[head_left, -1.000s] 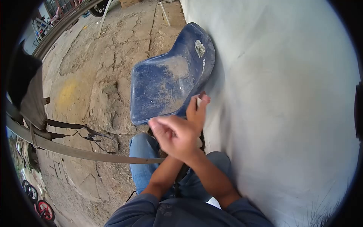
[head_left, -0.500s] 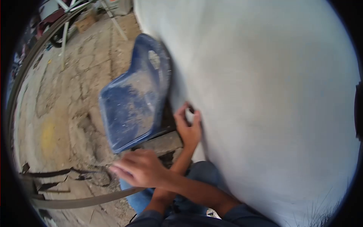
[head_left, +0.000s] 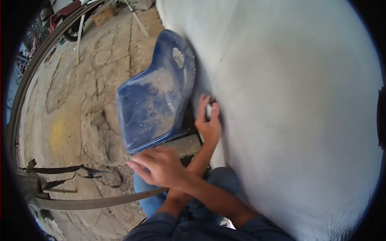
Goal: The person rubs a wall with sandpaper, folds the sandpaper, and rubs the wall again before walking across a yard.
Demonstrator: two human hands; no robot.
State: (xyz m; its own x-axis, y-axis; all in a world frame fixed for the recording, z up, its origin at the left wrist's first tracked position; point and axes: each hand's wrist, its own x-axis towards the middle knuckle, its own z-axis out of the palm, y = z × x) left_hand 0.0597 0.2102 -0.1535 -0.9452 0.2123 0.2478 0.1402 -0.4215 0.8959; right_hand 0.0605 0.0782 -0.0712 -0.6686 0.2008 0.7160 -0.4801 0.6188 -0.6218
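Note:
My left hand [head_left: 209,120] reaches up the middle, beside a large pale smooth surface [head_left: 289,112]. Its thumb and fingers curl toward each other around something small and dark [head_left: 212,102], too hidden to name. My right forearm crosses over the left one. Close to the front edge of a blue plastic seat [head_left: 148,104], my right hand [head_left: 159,166] has its fingers bent together and pointing left. Whatever they hold, if anything, cannot be made out. The seat is scuffed and dusty, with a hole in its backrest, and stands against the pale surface.
A curved flat strip [head_left: 100,202] runs from the left to beneath my right forearm. Dark torn straps [head_left: 60,170] hang at its left end. A grey block [head_left: 185,146] lies by the seat. Beyond are cracked ground [head_left: 96,76], pale poles [head_left: 81,40] and a cardboard box [head_left: 103,16].
The view has shifted, so the seat and both hands appear farther right and slightly higher. Both hands keep nearly the same pose, arms still crossed.

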